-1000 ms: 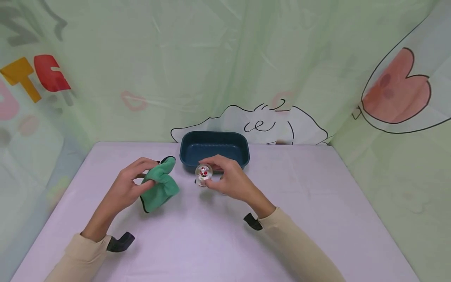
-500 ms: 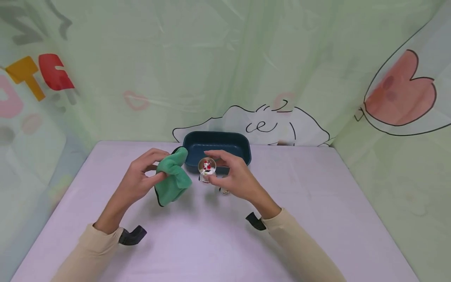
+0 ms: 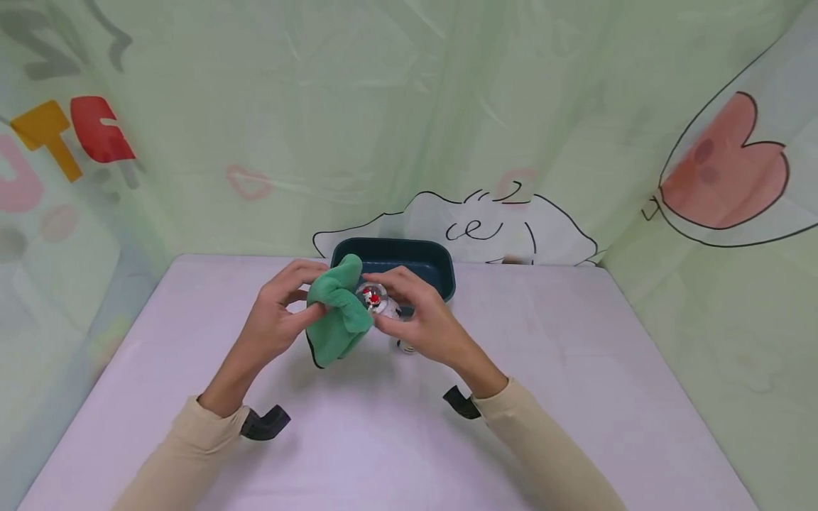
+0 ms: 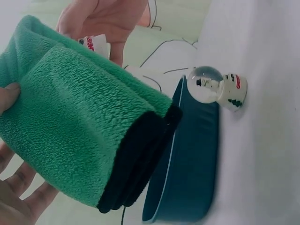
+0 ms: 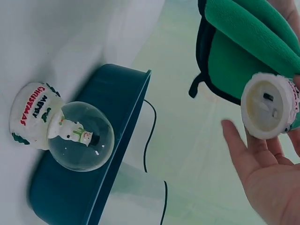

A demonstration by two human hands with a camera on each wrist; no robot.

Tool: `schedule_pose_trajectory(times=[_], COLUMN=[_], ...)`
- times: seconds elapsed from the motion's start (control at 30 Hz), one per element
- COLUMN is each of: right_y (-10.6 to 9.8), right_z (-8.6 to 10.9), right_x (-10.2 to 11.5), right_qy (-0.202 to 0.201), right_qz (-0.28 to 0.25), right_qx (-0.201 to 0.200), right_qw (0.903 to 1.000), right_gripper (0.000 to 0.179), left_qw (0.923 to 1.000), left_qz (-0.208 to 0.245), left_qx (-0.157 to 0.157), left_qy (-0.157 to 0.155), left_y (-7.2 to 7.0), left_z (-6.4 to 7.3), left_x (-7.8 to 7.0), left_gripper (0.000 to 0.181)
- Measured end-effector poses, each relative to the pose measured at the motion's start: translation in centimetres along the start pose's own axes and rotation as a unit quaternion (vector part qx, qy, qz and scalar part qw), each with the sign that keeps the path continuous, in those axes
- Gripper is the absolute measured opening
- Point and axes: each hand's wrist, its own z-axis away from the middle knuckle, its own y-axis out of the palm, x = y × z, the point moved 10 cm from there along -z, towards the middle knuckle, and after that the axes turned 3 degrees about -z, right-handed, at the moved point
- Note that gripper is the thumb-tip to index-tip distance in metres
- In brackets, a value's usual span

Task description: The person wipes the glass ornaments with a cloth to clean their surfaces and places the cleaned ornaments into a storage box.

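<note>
A folded green cloth (image 3: 339, 312) with black edging hangs from my left hand (image 3: 275, 316), pinched between thumb and fingers. My right hand (image 3: 424, 316) holds a small snow globe (image 3: 375, 297) with a red figure inside, tilted so its dome faces the cloth. Cloth and dome meet or nearly meet; the contact point is hidden. The right wrist view shows the underside of that globe's white base (image 5: 267, 105). A second snow globe (image 5: 79, 133), with a snowman inside and "Merry Christmas" on its base, stands upright on the table, mostly hidden behind my right hand in the head view.
A dark blue rectangular bin (image 3: 434, 264) stands at the table's back edge, just behind both hands. The standing globe is close in front of it. A pale lilac cloth covers the table (image 3: 562, 369); printed green curtains (image 3: 383, 106) enclose the back and sides.
My left hand has moved right and slightly up, bringing the green cloth to the held globe. My right hand has tipped that globe from upright toward the cloth.
</note>
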Motion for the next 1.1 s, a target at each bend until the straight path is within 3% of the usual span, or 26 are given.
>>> schedule_pose_trajectory(times=[0.23,0.4,0.6,0.83,0.93,1.1], right_y=[-0.2,-0.3,0.1,0.2,-0.3,-1.4], right_z=[0.0,0.0,0.0,0.2,0.1,-0.1], right_x=[-0.3,-0.5,-0.1,0.0,-0.1,0.2], right_qy=[0.027,0.050,0.030,0.031,0.031,0.014], right_qz=[-0.016,-0.035,-0.047,-0.027,-0.030,-0.089], right_qx=[-0.016,-0.020,-0.003,0.013,0.001,-0.034], right_qw=[0.9994,0.9979,0.9985,0.9990,0.9991,0.9954], right_gripper=[0.055,0.049,0.049,0.067,0.070,0.055], left_qw=[0.9998,0.9995,0.9991,0.9980,0.9979,0.9956], left_qz=[0.013,0.029,0.027,0.025,0.025,0.041], left_qx=[-0.017,-0.009,0.005,0.004,0.003,-0.007], left_qy=[0.001,-0.010,-0.032,-0.057,-0.059,-0.084], left_y=[0.4,1.0,1.7,1.6,1.5,1.4], left_z=[-0.2,-0.2,-0.2,0.1,0.0,-0.2], left_x=[-0.2,-0.3,0.0,0.5,0.4,0.6], left_gripper=[0.038,0.041,0.046,0.045,0.044,0.043])
